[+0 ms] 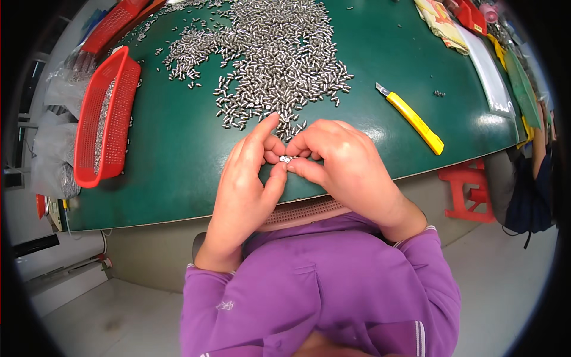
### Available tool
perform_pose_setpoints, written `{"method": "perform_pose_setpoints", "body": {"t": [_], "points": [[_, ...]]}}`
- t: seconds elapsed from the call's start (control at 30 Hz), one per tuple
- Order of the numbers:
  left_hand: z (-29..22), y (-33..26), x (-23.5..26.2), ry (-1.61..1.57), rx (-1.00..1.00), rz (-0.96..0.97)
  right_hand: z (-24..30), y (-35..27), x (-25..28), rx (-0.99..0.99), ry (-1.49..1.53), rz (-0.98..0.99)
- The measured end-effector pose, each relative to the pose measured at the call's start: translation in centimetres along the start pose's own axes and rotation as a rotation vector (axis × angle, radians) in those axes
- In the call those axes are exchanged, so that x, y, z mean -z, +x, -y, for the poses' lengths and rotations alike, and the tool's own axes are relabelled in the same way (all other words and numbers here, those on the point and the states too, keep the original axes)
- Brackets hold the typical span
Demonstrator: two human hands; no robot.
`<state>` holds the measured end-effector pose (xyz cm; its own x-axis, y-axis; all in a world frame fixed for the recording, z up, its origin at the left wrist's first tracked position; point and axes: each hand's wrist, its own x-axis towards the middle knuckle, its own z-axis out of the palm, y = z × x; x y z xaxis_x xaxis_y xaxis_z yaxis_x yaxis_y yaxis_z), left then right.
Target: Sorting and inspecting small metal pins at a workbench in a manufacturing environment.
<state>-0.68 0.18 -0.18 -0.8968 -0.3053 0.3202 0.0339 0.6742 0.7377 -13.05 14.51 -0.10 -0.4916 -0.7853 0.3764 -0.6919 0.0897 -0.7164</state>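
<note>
A heap of small parts (285, 53) spreads over the far middle of the table (178, 166). Between it and the table's near edge, the left fingers (265, 131) and right fingers (306, 169) meet around a few loose pieces (286, 159). Left of the heap stands a basket (126, 113) with more parts inside; a second basket (116, 27) sits beyond it. A cutter (413, 119) lies to the right, a cloth (439, 27) far right.

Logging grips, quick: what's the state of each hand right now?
Left hand: closed, holding small silvery metal pieces.
Right hand: closed, at the same pieces from the other side.
</note>
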Motion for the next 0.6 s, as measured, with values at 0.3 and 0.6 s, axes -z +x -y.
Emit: {"method": "perform_pose_setpoints", "body": {"t": [0.3, 0.6], "points": [[0.1, 0.0, 0.0, -0.03, 0.005, -0.002, 0.0, -0.1, 0.1, 0.007, -0.027, 0.027], [-1.7, -2.0, 1.1, -0.034, -0.029, 0.201, 0.4, -1.9, 2.2, 0.122, 0.001, 0.136]]}}
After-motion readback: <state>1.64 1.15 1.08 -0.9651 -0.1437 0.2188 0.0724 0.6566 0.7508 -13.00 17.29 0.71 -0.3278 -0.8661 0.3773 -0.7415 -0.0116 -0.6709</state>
